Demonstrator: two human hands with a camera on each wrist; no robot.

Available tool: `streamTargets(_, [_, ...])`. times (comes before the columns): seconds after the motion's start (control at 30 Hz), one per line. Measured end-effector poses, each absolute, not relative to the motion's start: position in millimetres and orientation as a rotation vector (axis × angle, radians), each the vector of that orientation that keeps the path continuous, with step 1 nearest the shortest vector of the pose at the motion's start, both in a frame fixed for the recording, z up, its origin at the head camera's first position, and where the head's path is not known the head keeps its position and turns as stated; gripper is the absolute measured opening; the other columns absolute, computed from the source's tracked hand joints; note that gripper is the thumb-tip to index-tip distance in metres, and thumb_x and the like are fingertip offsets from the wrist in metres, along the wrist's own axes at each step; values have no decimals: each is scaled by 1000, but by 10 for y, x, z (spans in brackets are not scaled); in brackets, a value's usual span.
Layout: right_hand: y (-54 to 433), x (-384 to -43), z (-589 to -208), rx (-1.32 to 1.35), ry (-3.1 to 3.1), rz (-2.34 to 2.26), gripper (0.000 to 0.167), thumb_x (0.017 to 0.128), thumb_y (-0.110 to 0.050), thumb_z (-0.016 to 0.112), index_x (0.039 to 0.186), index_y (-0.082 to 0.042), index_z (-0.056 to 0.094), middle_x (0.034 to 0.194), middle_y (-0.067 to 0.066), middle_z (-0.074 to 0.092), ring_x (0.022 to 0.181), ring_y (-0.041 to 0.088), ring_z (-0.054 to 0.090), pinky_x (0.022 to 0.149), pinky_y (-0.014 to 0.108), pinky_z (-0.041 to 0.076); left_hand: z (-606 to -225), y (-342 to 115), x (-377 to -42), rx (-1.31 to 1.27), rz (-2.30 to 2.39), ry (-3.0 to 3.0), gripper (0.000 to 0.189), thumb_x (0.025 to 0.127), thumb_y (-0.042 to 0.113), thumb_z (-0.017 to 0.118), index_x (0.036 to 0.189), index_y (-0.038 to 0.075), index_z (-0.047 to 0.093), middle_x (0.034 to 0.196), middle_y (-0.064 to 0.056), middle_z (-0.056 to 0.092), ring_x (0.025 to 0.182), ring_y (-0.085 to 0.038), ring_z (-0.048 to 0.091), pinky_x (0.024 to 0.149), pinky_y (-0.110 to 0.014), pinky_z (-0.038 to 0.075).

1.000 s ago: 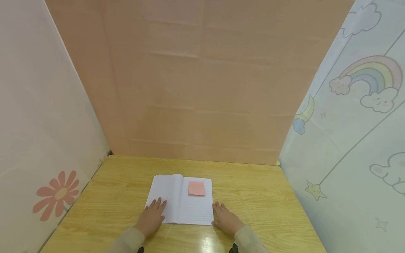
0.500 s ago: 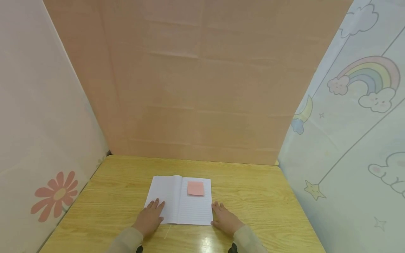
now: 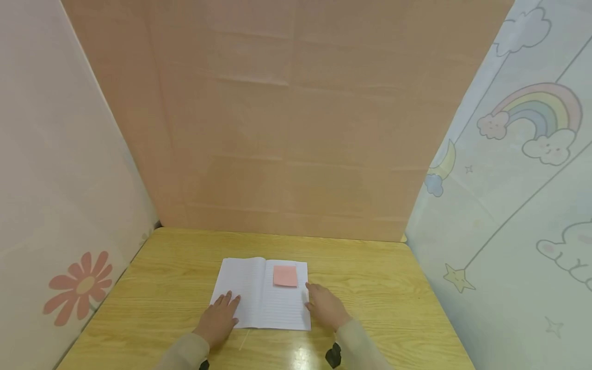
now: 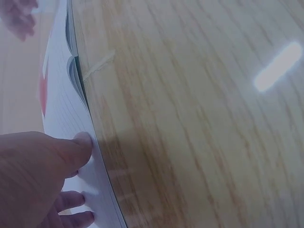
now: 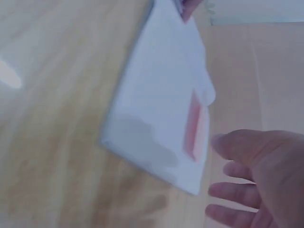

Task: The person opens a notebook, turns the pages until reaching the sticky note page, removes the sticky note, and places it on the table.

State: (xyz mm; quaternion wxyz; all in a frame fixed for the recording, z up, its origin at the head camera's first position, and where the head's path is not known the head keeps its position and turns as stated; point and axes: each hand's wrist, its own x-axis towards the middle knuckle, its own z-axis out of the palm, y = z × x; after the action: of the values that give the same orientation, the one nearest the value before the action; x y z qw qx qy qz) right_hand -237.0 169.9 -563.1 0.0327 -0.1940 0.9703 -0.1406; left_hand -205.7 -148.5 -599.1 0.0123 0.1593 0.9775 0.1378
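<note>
An open lined notebook (image 3: 287, 311) lies flat on the wooden table, its spine running roughly away from me. On the upper part of its right page sits a pink sticky note pad (image 3: 285, 276). My left hand (image 3: 217, 319) rests on the lower left page, fingers extended; the left wrist view shows the thumb (image 4: 78, 151) near the page's lower edge. At the notebook's right edge, my right hand (image 3: 327, 307) is raised, fingers loosely bent with thumb apart. In the right wrist view nothing shows between thumb and fingers, and its shadow falls on the page.
The wooden table (image 3: 393, 288) extends around the notebook. A plain tan sheet (image 3: 287, 128) rises behind it. Patterned panels stand at the left, with a red flower (image 3: 83, 285), and at the right, with a rainbow (image 3: 538, 110).
My right hand has lifted off the table beside the notebook's lower right corner and moved farther forward along the right edge. The left hand stays on the left page.
</note>
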Motion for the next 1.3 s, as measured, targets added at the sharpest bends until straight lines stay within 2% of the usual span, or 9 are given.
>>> streamTargets(0.13, [1527, -2518, -5485, -634, 3050, -498, 46, 94, -25, 63, 133, -4, 54, 130, 14, 60, 116, 31, 60, 92, 43, 54, -5971, -1484, -2049, 506, 427, 3057, 54, 87, 23, 70, 133, 1, 53, 137, -30, 49, 123, -47, 50, 93, -64, 46])
streamTargets(0.23, [1393, -2625, -5435, -672, 3082, -524, 41, 94, -25, 63, 130, -6, 58, 129, 12, 61, 118, 29, 59, 95, 42, 53, -5945, -1481, -2039, 506, 429, 3052, 54, 87, 22, 70, 133, 0, 53, 137, -31, 49, 123, -48, 49, 93, -65, 45])
streamTargets(0.4, [1243, -2787, -5523, -739, 3098, -507, 38, 93, -23, 64, 127, -8, 60, 127, 8, 63, 118, 25, 59, 98, 40, 51, -5934, -1466, -2040, 491, 421, 3033, 55, 87, 22, 70, 134, 1, 52, 139, -30, 47, 125, -48, 48, 95, -66, 44])
streamTargets(0.53, [1181, -2875, -5632, -789, 3088, -499, 35, 93, -23, 64, 124, -8, 62, 124, 7, 65, 115, 24, 61, 95, 38, 52, -5971, -1464, -2060, 489, 402, 3036, 55, 87, 23, 70, 135, 2, 52, 139, -29, 47, 125, -47, 48, 94, -66, 44])
streamTargets(0.8, [1081, -2952, -5703, -788, 3059, -351, 42, 90, -25, 68, 126, -6, 61, 129, 9, 62, 120, 25, 57, 103, 37, 47, -5989, -1477, -2066, 476, 412, 3024, 55, 88, 22, 69, 136, 1, 50, 140, -30, 45, 127, -49, 46, 94, -67, 43])
streamTargets(1.03, [984, -2995, -5778, -707, 3035, -310, 41, 84, -19, 74, 123, -9, 64, 123, 7, 65, 116, 23, 60, 97, 35, 51, -5923, -1469, -2044, 454, 424, 2999, 55, 89, 21, 68, 137, 0, 49, 142, -31, 44, 128, -49, 44, 96, -68, 41])
streamTargets(1.13, [1002, -3122, -5983, -743, 3040, -342, 42, 83, -16, 75, 123, -11, 64, 123, 5, 65, 116, 21, 61, 97, 34, 51, -5894, -1458, -2034, 451, 420, 2996, 55, 89, 21, 67, 137, 0, 49, 142, -30, 44, 128, -49, 44, 97, -68, 41])
streamTargets(1.2, [1085, -3399, -6471, -896, 3065, -394, 39, 86, -15, 71, 124, -13, 63, 120, 3, 65, 114, 16, 60, 99, 27, 49, -5878, -1454, -2028, 451, 419, 2996, 55, 89, 21, 67, 137, 0, 49, 142, -30, 44, 128, -49, 44, 97, -68, 41])
streamTargets(1.3, [1165, -3817, -7169, -1001, 3064, -405, 37, 86, -17, 70, 123, -16, 63, 115, -1, 65, 110, 13, 61, 97, 24, 49, -5866, -1450, -2022, 454, 417, 2998, 55, 89, 21, 68, 137, 0, 49, 141, -30, 44, 128, -49, 45, 97, -68, 41])
